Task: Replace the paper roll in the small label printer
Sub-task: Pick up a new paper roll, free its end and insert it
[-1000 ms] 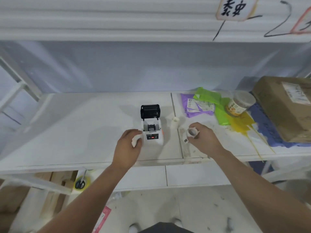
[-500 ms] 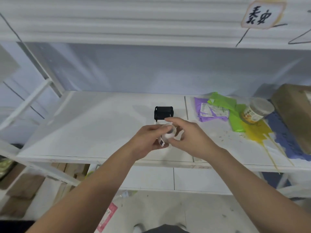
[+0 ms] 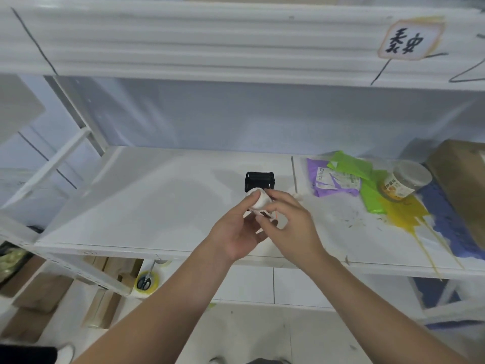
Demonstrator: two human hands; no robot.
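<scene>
We hold both hands together over the middle of the white shelf (image 3: 157,195). Our left hand (image 3: 237,232) comes in from 7 o'clock, thumb and fingers curled around a small white paper roll (image 3: 259,199), which sits at the fingertips. Our right hand (image 3: 291,227) comes in from 5 o'clock and closes on the same roll from the other side, its fingers pinched at the roll's lower edge, where a loose strip with dark print hangs. So both hands grip the roll, fingers nearly closed.

The printer (image 3: 259,181) stands on the shelf just past the roll, at 12 o'clock from our hands; only its raised black lid shows, the body hidden behind the hands. We cannot tell whether the roll touches the printer.

At 3 o'clock lie a purple bag (image 3: 333,179), green bags (image 3: 367,190), a jar (image 3: 405,183) and yellow sheet (image 3: 404,211). A brown box (image 3: 464,185) sits at the far right.
</scene>
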